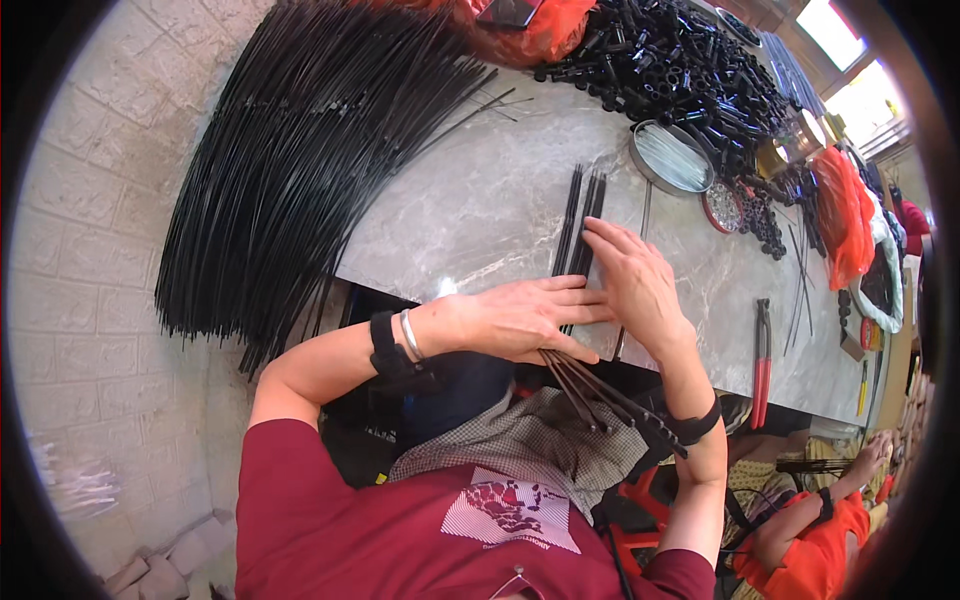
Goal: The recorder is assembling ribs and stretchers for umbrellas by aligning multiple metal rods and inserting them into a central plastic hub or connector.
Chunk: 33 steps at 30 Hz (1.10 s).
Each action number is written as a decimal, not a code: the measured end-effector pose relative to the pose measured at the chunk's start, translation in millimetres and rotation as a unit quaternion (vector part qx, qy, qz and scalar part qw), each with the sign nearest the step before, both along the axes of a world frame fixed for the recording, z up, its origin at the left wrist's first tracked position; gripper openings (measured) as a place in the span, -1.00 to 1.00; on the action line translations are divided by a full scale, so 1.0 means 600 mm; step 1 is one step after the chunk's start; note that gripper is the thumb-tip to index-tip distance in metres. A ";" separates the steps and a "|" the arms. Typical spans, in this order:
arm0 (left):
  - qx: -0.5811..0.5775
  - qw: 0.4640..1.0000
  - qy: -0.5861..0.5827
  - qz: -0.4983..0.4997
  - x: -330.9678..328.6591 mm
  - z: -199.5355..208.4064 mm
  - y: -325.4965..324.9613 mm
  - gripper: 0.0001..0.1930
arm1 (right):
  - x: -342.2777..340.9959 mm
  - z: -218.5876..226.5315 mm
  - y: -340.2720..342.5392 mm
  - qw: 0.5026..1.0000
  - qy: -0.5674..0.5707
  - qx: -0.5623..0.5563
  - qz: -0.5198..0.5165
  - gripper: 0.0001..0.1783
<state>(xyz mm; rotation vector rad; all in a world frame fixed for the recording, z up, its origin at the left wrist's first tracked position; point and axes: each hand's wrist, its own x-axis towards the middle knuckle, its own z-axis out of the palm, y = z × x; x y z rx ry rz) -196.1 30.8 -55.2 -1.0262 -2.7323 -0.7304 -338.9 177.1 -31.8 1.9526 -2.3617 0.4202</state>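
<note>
Several thin black rods [572,228] lie side by side on the grey marbled table, split into two narrow groups. Their lower ends stick out past the near table edge, over my lap. My left hand [525,315] rests across the rods, flat, with its fingers stretched to the right and its thumb lower down. From the right, my right hand [640,285] leans against the same rods, its fingers extended and pointing up and left. The fingertips of my left hand meet the right palm. The rods under both hands are partly hidden.
A large sheaf of black rods [300,150] hangs over the table's left side. Black tubular parts [680,75] are heaped at the back, near a round tin of clear sticks [672,158]. Red-handled pliers [762,365] lie at right. A co-worker in orange [825,545] sits lower right.
</note>
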 end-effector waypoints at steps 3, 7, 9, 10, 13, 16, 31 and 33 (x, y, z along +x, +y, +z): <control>-0.004 1.000 -0.007 0.011 0.004 -0.004 0.001 -0.62 | -0.004 -0.010 0.004 0.998 -0.026 0.026 -0.042 -0.47; -0.001 1.000 -0.017 0.010 0.000 -0.001 0.002 -0.62 | -0.006 -0.006 0.011 1.000 -0.007 -0.017 -0.020 -0.47; -0.006 1.000 -0.016 0.013 0.001 -0.003 0.003 -0.62 | -0.008 0.000 0.007 0.999 -0.045 -0.020 -0.023 -0.47; -0.006 1.000 -0.017 0.012 0.002 -0.003 0.003 -0.62 | -0.008 0.001 0.005 0.998 -0.058 -0.016 -0.028 -0.48; -0.001 1.000 -0.016 0.007 -0.001 -0.002 0.007 -0.60 | -0.005 -0.013 0.001 0.997 -0.069 -0.024 -0.028 -0.49; -0.009 1.000 -0.021 0.008 0.001 -0.003 0.003 -0.58 | 0.000 -0.024 -0.011 0.998 -0.051 -0.036 -0.020 -0.49; -0.015 0.999 -0.038 0.001 -0.018 0.014 0.012 -0.37 | 0.000 -0.029 -0.034 0.997 0.040 0.044 0.043 -0.59; -0.059 0.997 -0.040 0.008 -0.008 0.004 0.001 -0.36 | 0.007 -0.042 -0.050 0.997 0.026 0.019 0.064 -0.70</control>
